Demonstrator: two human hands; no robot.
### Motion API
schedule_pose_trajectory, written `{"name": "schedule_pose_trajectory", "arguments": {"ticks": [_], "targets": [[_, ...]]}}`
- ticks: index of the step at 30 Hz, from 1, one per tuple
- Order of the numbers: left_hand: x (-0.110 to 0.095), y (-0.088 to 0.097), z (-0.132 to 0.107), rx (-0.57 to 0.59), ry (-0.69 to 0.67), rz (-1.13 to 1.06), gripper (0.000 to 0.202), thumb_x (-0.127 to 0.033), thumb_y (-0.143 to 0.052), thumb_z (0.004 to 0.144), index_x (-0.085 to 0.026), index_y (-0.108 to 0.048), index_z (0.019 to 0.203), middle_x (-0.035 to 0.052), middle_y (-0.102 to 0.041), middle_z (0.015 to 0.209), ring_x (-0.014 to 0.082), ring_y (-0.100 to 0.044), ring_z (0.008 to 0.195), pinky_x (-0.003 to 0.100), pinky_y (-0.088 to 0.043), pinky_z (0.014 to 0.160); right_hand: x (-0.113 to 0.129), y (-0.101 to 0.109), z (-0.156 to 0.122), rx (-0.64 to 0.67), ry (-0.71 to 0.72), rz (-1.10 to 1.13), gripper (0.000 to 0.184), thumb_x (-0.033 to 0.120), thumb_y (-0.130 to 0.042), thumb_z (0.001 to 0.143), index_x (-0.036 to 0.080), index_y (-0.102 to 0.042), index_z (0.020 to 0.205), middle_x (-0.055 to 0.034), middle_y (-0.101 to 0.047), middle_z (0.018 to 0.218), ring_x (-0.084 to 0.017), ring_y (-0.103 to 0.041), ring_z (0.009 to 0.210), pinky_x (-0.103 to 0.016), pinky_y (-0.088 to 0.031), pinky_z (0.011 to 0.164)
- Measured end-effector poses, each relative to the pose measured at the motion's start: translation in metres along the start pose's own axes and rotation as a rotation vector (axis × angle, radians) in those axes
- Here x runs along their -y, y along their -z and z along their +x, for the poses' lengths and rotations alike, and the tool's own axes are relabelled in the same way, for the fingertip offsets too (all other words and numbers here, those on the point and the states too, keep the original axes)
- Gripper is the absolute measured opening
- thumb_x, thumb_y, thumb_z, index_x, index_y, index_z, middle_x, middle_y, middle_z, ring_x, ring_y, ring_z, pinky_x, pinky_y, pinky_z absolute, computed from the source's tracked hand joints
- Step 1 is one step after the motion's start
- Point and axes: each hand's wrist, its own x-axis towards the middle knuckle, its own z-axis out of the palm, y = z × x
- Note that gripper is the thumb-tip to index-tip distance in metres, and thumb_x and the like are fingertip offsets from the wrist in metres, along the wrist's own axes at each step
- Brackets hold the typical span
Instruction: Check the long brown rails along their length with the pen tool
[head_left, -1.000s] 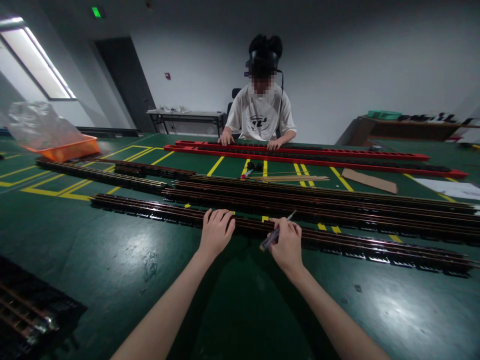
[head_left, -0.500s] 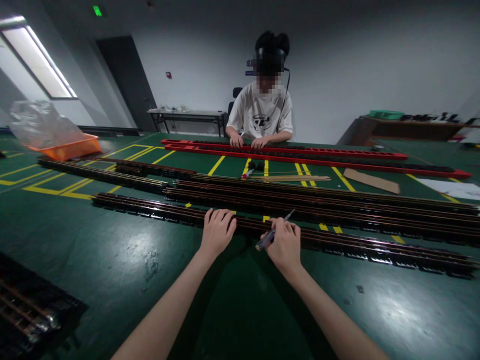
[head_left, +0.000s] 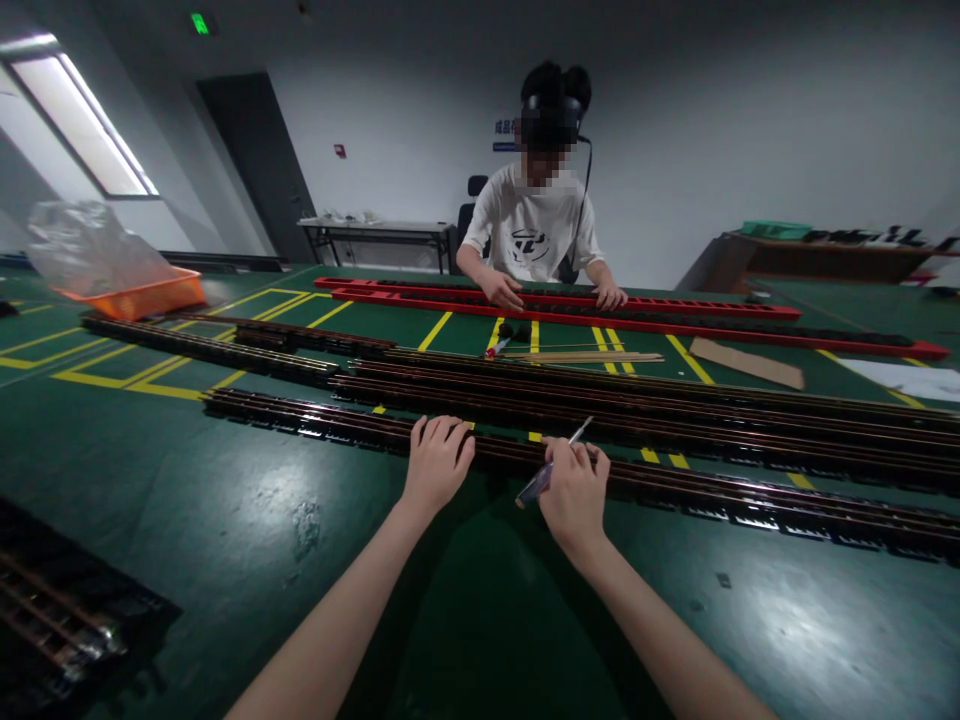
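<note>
A long black rail strip (head_left: 300, 412) with copper-coloured lines along it lies crosswise in front of me on the green table. My left hand (head_left: 439, 465) is over its middle, fingers curled across the top and thumb on the near side. To the right, my right hand (head_left: 576, 495) holds a slim screwdriver (head_left: 534, 486) with a translucent handle. The shaft slants up and away to the right, and the handle end points toward me. The right fingers are also close against the strip; whether they touch it is hard to tell.
More black strips (head_left: 675, 400) lie just beyond, and another stack (head_left: 60, 600) sits at near left. Across the table a person (head_left: 536, 225) has both hands at red trays (head_left: 720, 335). Thin sticks (head_left: 585, 356), cardboard (head_left: 746, 363) and an orange basket (head_left: 161, 293) also lie there.
The near strip has slid slightly to the right. My hands have barely moved. The person opposite has spread their hands apart and leans to the right.
</note>
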Motion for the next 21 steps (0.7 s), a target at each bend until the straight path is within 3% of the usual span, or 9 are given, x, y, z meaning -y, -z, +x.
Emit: {"name": "schedule_pose_trajectory", "arguments": {"ticks": [10,17,21], "targets": [[0.000,0.001,0.000,0.008,-0.002,0.000,0.031,-0.029,-0.035,0.092,-0.018,-0.061,0.104,0.0075,-0.064,0.106,0.0221,-0.054,0.106,0.047,-0.028,0.103,-0.011,0.001,0.001,-0.020,-0.009,0.059,0.024,-0.001,-0.041,0.065,0.020,-0.045,0.077,-0.0064,-0.064,0.079,-0.024,-0.054,0.081,-0.037,-0.029,0.083],[0.000,0.000,0.000,-0.009,-0.011,0.009,0.028,-0.028,-0.037,0.091,-0.020,-0.062,0.103,0.0071,-0.065,0.106,0.0221,-0.054,0.106,0.047,-0.028,0.103,-0.011,0.002,0.002,0.041,0.043,0.027,0.017,0.019,-0.053,0.067,0.018,-0.048,0.083,-0.0078,-0.062,0.078,-0.027,-0.052,0.084,-0.039,-0.029,0.085],[-0.001,0.000,0.001,-0.005,-0.001,0.003,0.029,-0.029,-0.036,0.091,-0.021,-0.062,0.101,0.0065,-0.065,0.105,0.0215,-0.055,0.106,0.046,-0.028,0.103,-0.010,-0.001,0.002,0.051,0.042,-0.023,0.015,0.023,-0.052,0.070,0.017,-0.049,0.083,-0.0082,-0.062,0.078,-0.027,-0.052,0.084,-0.038,-0.029,0.085]]}}
